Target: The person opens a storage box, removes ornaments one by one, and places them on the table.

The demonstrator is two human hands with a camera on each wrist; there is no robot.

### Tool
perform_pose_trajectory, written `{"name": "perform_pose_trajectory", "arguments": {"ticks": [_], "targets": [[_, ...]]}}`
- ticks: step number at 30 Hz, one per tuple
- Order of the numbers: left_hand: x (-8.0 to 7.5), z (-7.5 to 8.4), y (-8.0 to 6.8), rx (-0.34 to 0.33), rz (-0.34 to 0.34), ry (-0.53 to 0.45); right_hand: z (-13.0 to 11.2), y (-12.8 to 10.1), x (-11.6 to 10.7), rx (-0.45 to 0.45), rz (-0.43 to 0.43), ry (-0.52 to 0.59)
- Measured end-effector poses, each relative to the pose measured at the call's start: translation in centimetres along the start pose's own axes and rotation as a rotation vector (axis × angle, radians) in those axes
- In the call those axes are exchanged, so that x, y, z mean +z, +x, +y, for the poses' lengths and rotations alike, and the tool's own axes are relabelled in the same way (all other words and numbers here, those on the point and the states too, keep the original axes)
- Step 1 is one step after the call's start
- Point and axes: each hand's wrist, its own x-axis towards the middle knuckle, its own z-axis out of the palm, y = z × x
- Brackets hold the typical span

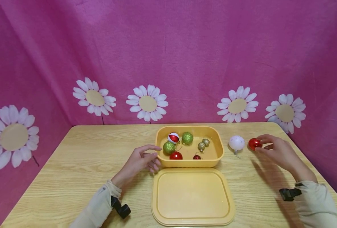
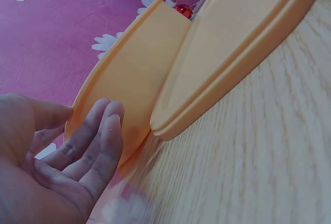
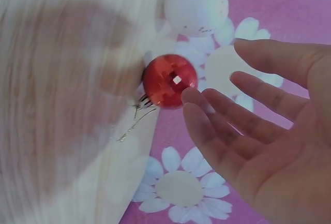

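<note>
A shiny red bauble [image 1: 254, 143] [image 3: 169, 80] lies on the wooden table [image 1: 71, 164], right of a white speckled bauble [image 1: 236, 142] [image 3: 196, 5]. My right hand [image 1: 261, 144] [image 3: 217, 74] is cupped loosely beside the red bauble, its fingertips [image 3: 192, 99] right at the ball and not closed round it. My left hand [image 1: 154, 156] [image 2: 93, 146] hovers with relaxed fingers by the front left wall of a yellow tub [image 1: 191, 163] [image 2: 134, 74]. The tub holds several baubles: green glitter [image 1: 187, 138], red and white [image 1: 173, 138], red [image 1: 175, 155], small gold [image 1: 201, 146].
The tub's yellow lid [image 1: 192, 196] [image 2: 232, 43] lies flat on the table just in front of the tub. A pink cloth backdrop with white daisies [image 1: 148, 103] closes off the table's far side and both flanks. A black strap sits on each wrist.
</note>
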Motion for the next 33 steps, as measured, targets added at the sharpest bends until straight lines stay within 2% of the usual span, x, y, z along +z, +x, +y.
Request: {"name": "perform_pose_trajectory", "arguments": {"ticks": [11, 18, 33], "targets": [[0.1, 0.1, 0.1, 0.004, 0.011, -0.002, -2.7, 0.3, 0.0, -0.09, 0.093, -0.007], [0.3, 0.1, 0.3, -0.023, 0.006, -0.016, -4.8, 0.4, 0.3, -0.112, 0.076, 0.035], [0.1, 0.2, 0.0, -0.012, 0.012, 0.0, -7.8, 1.9, 2.1, -0.223, 0.069, 0.084]]}}
